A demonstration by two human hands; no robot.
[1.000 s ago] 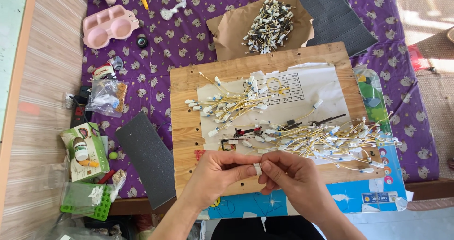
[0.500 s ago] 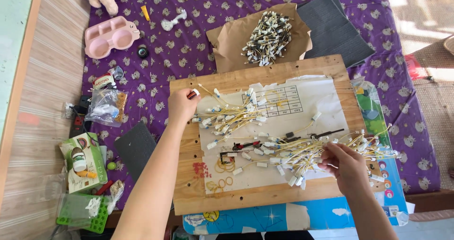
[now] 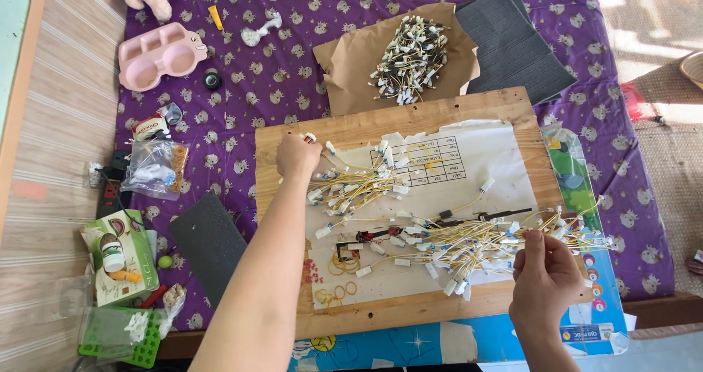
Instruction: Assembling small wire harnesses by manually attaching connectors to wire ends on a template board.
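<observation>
Wooden board [image 3: 381, 127] — left hand [image 3: 296, 156] pinches a wire end [image 3: 310, 137]; right hand [image 3: 545, 273] grips tangled wires [image 3: 469, 240], fingertips hidden.

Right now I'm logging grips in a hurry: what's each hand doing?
Left hand: closed on a yellow wire piece over the wooden board.
Right hand: pinching wires from the yellow wire bundle.
</observation>
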